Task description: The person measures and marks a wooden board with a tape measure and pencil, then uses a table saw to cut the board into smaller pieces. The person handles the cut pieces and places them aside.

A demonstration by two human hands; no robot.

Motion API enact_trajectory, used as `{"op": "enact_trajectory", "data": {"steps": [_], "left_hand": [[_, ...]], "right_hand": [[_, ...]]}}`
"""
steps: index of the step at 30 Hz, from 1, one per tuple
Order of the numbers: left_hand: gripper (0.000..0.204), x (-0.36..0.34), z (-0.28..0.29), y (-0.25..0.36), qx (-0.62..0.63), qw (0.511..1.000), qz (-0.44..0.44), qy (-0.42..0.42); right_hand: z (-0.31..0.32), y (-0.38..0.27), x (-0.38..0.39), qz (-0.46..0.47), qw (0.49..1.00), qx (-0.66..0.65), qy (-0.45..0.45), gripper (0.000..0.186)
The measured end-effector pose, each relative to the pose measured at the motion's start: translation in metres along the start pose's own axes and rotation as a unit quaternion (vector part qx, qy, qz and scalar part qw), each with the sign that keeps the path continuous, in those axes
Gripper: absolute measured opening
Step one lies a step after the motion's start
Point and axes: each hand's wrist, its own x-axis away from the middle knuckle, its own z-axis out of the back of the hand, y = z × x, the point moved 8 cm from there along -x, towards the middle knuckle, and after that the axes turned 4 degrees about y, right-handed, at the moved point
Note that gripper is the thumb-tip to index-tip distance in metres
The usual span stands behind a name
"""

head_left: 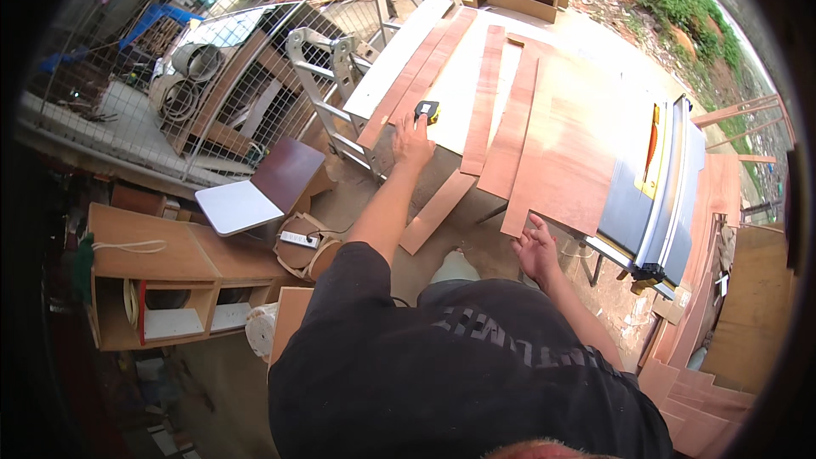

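At the near left side of the worktable, my left hand (411, 143) reaches with loosely bent, parted fingers to a black-and-yellow tape measure (427, 110); the fingertips are at its edge, touching or nearly so. My right hand (535, 251) is open, fingers apart and slightly bent, beside the near edge of a wide reddish plywood panel (569, 153). Long plywood strips (486, 93) lie over a pale sheet (459, 76), and a shorter strip (438, 212) slants down below the table's near edge. A table saw (646, 204) stands at the right of the panel.
Aluminium folding ladders (327, 76) stand left of the table, by a wire fence (221, 76). A wooden cabinet (170, 238), a folded-open board (242, 204) and a power strip (299, 240) are at left. Leaning boards (744, 297) fill the right; cardboard boxes (523, 4) sit behind.
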Motion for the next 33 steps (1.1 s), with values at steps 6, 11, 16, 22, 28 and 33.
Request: {"op": "enact_trajectory", "data": {"steps": [6,11,16,22,28,33], "left_hand": [[0.056,-0.089,-0.057,0.001,-0.048,0.983,-0.07,-0.163],[0.059,-0.09,-0.019,0.031,0.042,0.984,-0.095,-0.144],[0.071,0.016,0.009,0.106,0.512,0.802,-0.016,-0.306],[0.049,0.123,-0.021,0.159,0.701,0.551,0.101,-0.442],[0.03,0.145,-0.047,0.151,0.653,0.574,0.158,-0.467],[0.02,0.128,-0.049,0.148,0.639,0.596,0.108,-0.473]], "right_hand": [[0.02,-0.026,0.032,0.236,0.839,0.449,0.197,0.043],[-0.019,-0.054,0.067,0.244,0.834,0.458,0.189,0.042],[-0.145,-0.113,0.059,0.476,0.682,0.549,0.086,0.059],[-0.152,-0.106,0.006,0.351,0.656,0.664,-0.077,0.083],[-0.129,-0.084,-0.003,0.304,0.642,0.694,-0.113,0.084],[-0.14,-0.091,0.005,0.206,0.632,0.73,-0.161,0.087]]}}
